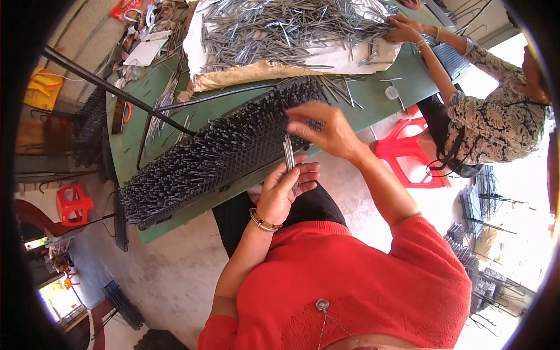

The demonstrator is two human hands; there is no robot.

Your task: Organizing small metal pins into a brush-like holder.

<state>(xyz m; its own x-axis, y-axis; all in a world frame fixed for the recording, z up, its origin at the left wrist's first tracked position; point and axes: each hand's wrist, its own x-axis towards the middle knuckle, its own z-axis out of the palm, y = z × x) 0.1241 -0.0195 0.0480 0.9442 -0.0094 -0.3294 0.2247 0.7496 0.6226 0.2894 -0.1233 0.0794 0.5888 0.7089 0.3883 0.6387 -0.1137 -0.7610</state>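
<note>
My left hand [284, 185] holds a small bundle of thin metal pins [289, 153] upright, just below the near edge of a long black board [216, 154] studded with rows of dark pins. My right hand [322, 128] hovers over the board's right end, fingers pinched together at its top, thumb near the bundle's tip. Whether a pin is between those fingers cannot be made out. The board lies tilted across a green table [385, 111].
A large heap of loose metal pins [280, 26] lies on white and brown paper at the table's far side. Another person's hands [402, 29] reach into it from the right. A red plastic stool [402, 151] stands below the table. Wire racks are stacked at right.
</note>
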